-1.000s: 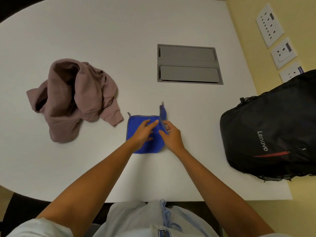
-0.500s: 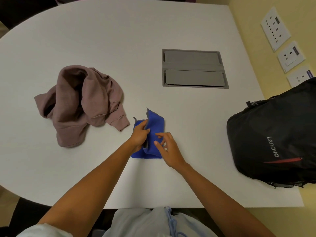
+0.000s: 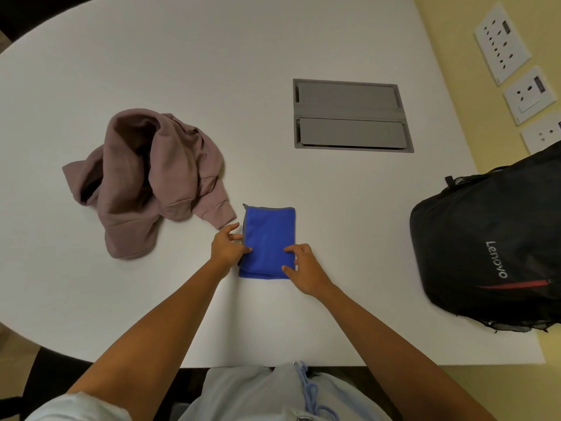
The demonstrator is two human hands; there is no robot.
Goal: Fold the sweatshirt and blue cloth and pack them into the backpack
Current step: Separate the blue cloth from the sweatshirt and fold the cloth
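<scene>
Centrally, a blue cloth [image 3: 268,241] lies flat on a white worktop [image 3: 212,71], folded into a neat upright rectangle. Its long axis runs away from the person, toward the far side of the worktop, and a thin grey hem shows along its far and left edges. The fabric looks soft and smooth.

Both bare forearms reach in from the bottom of the view and meet at the cloth. The left hand [image 3: 226,247] sits at the cloth's left edge, fingers bent, its grip pinching that edge near the lower half. The right hand [image 3: 305,268] rests at the cloth's near right corner, grip released, fingers fairly straight and pressing down on the fabric.

Just to the left of the cloth, a dusty-pink sweatshirt [image 3: 145,177] lies in a crumpled, unfolded heap. It is thick, fleecy material with ribbed cuffs, and one cuff reaches toward the cloth's far left corner, close to the left hand's fingertips but apart from the cloth.

Well to the right, a black backpack [image 3: 491,247] lies on the worktop's right edge, made of smooth woven fabric with a pale brand name, a red stripe and mesh at its side.

Beyond the cloth, a grey rectangular hatch [image 3: 349,117] with two flaps is set flush into the worktop. White wall sockets [image 3: 501,41] sit on the yellow wall at the far right.
</scene>
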